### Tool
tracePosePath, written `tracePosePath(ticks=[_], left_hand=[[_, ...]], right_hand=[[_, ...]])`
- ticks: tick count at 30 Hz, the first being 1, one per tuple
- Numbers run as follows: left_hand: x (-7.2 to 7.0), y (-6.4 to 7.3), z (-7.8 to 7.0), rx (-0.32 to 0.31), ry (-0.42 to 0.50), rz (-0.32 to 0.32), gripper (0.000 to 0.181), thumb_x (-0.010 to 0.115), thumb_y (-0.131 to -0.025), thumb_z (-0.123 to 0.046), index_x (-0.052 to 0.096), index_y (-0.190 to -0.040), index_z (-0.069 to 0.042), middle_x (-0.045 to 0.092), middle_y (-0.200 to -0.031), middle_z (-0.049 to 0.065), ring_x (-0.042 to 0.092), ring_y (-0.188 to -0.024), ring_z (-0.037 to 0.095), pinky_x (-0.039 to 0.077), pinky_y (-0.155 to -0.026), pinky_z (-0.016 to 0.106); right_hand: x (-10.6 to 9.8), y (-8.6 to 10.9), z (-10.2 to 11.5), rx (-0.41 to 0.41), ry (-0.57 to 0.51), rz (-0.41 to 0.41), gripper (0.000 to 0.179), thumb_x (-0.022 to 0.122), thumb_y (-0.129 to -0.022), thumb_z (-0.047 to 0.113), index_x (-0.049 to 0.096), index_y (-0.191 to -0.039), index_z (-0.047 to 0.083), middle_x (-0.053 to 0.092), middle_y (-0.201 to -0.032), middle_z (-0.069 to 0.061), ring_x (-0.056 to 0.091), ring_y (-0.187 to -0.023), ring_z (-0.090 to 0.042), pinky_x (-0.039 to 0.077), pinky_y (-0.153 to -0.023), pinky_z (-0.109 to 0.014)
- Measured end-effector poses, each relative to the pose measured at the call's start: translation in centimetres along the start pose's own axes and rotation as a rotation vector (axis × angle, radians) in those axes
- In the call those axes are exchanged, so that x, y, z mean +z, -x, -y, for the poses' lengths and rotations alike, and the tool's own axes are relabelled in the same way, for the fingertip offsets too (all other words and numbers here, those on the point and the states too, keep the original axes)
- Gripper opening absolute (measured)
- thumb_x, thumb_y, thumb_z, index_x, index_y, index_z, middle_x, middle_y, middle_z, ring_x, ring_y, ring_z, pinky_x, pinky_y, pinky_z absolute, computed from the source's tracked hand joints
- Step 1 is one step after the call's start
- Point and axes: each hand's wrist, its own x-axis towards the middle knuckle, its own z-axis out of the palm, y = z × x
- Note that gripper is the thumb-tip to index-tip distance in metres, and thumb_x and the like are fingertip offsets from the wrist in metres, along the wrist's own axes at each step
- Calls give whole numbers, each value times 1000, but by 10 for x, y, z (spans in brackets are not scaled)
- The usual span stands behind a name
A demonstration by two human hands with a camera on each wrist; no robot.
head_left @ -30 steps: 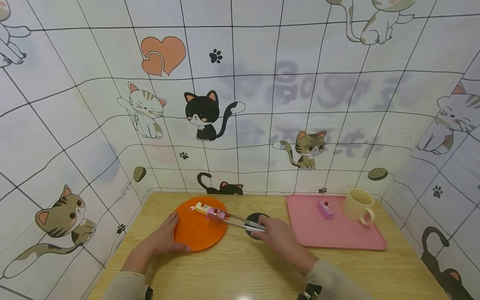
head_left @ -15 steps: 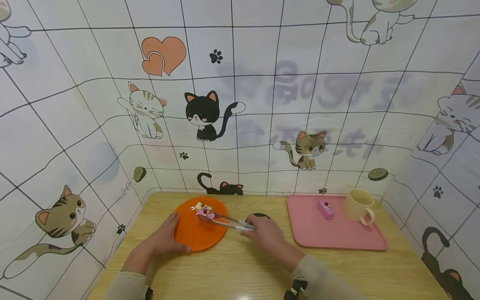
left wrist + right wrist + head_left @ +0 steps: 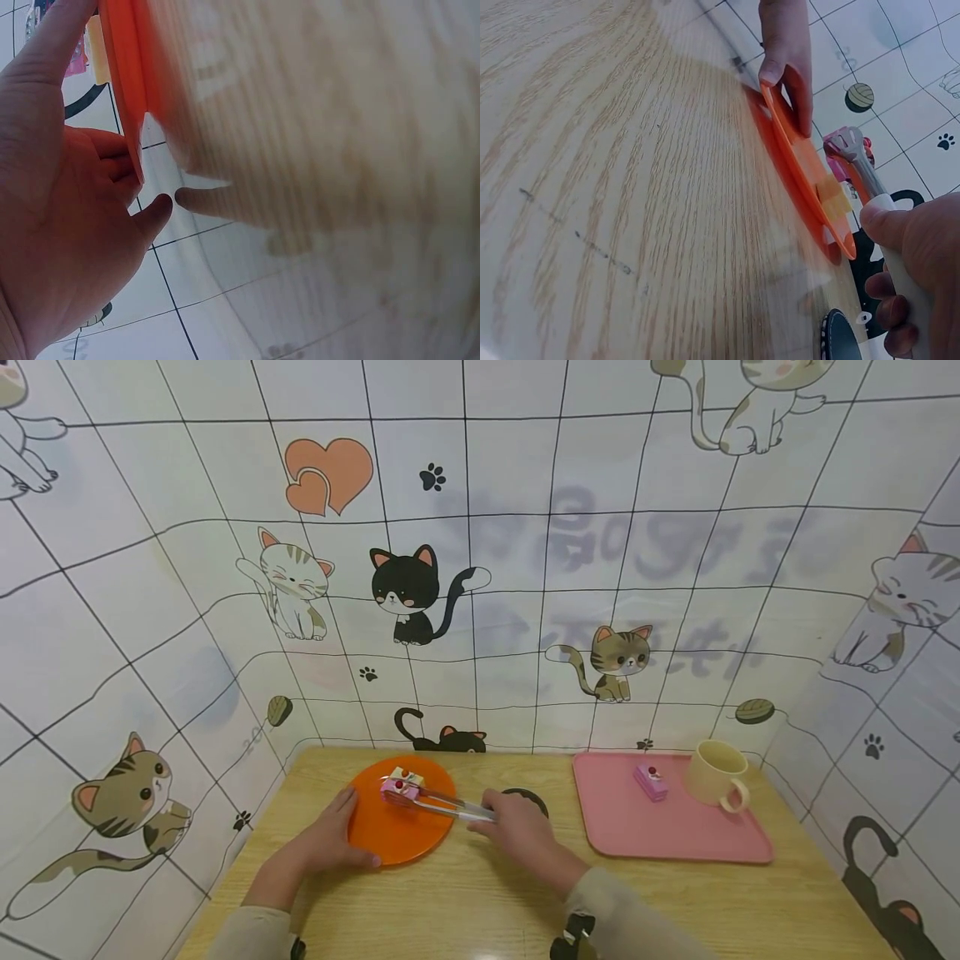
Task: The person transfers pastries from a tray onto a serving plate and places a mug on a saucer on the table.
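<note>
My left hand point(image 3: 327, 833) holds the left edge of an orange plate point(image 3: 401, 843), thumb at its near rim. In my right hand point(image 3: 519, 828) are metal tongs point(image 3: 467, 811) with a white handle, gripped from above. Their tips close around a pink toy cake slice point(image 3: 396, 788) with a red berry, over the plate's upper left. Just behind it sits a yellow toy cake slice point(image 3: 409, 773), partly covered by the pink one in the head view. The right wrist view has the pink slice raised above the plate, the yellow slice point(image 3: 832, 196) lower on it.
At the right, a pink tray point(image 3: 637, 835) bears another pink toy cake slice point(image 3: 651, 782) and a cream mug point(image 3: 716, 772). A dark round object point(image 3: 534, 799) stands behind my right hand. A cat-print covering point(image 3: 510, 627) surrounds the wooden table point(image 3: 450, 910).
My right hand has moved left with the tongs, carrying the pink cake slice from the yellow slice's right end to in front of it. The left hand has stayed on the plate.
</note>
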Motion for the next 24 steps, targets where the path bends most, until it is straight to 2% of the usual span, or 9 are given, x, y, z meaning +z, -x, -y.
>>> tracePosePath(ticks=[10,18,24], left_hand=[[0,-2,1,-1,0,4,141,98,-75,-57,21,-169,14,15,-179,34,17,-164,55,25,-130,69],[0,1,-1,-3,13,6,140,99,-76,-56,21,-169,14,14,-179,34,17,-164,56,25,-130,69],[1,2,0,11,12,-5,139,99,-76,-55,22,-168,15,16,-178,35,17,-164,56,26,-129,69]], right_hand=[[8,-6,1,-19,8,-34,35,88,-94,49,63,-94,25,55,-72,12,47,-59,-10,37,-51,-26],[15,-14,11,61,-53,22,31,88,-95,48,67,-96,25,60,-77,10,54,-64,-15,42,-55,-31],[22,-21,13,58,-14,31,32,86,-95,51,69,-99,24,60,-78,10,54,-64,-15,43,-56,-31]])
